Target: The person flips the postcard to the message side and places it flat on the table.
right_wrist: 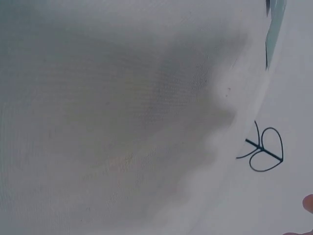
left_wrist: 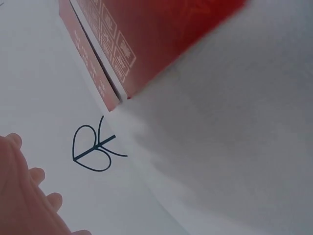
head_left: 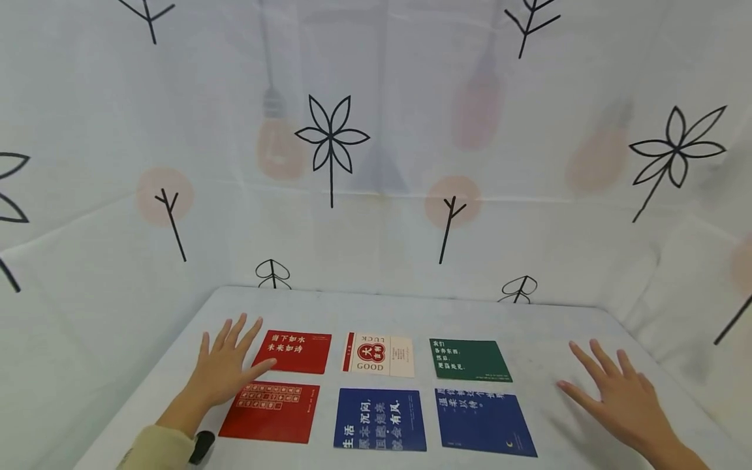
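Note:
My left hand (head_left: 222,369) hovers with spread fingers at the left of two rows of cards, nearest the red cards. The back row has a red card (head_left: 298,353), a cream card (head_left: 378,355) marked GOOD and LUCK, and a green card (head_left: 470,360). In front lie another red card (head_left: 271,412), a blue card (head_left: 379,421) and a second blue card (head_left: 484,423). My right hand (head_left: 625,398), fingers spread, is held over the table right of the cards and holds nothing. In the right wrist view only fingertips (right_wrist: 308,203) show.
The cards lie on a white table (head_left: 552,326) with a white patterned cloth (head_left: 382,248) hanging behind it and at both sides. A black object (head_left: 202,447) sits by the left sleeve (head_left: 158,449); it may be on the wrist.

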A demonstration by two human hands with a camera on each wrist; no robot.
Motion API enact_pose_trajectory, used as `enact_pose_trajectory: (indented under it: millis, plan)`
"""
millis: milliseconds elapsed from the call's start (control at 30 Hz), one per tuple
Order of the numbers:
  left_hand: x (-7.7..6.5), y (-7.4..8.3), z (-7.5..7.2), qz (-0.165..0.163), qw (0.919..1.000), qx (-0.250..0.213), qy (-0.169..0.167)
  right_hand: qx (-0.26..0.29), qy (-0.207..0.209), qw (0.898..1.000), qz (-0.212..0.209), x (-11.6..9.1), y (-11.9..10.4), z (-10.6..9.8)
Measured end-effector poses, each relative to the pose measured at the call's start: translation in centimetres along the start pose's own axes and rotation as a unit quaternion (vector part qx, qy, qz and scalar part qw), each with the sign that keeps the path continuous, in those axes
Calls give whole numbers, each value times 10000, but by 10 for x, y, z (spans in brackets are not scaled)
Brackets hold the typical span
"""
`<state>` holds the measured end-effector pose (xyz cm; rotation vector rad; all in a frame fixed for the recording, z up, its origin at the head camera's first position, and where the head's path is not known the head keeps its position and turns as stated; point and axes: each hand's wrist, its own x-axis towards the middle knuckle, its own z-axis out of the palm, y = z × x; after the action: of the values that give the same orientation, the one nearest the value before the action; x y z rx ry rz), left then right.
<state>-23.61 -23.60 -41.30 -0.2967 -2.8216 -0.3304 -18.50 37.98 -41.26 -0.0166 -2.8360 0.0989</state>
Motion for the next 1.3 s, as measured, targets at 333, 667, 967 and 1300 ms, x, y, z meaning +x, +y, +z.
enact_pose_trajectory:
  millis: [333, 667, 967, 1300]
  plan:
    - [7, 15, 1, 148, 9998, -137, 80, 155, 202, 9996, -117, 2, -9, 3]
    - [15, 30, 7, 206, 9994, -256, -48, 216, 143, 9995, -178, 6, -17, 0]
    - [25, 50, 10, 349, 9987, -366, 30, 318, 268, 9989, -239, 8, -26, 2]
    - [33, 66, 15, 381, 9983, -430, -87, 498, 238, 9981, -269, 12, -32, 6]
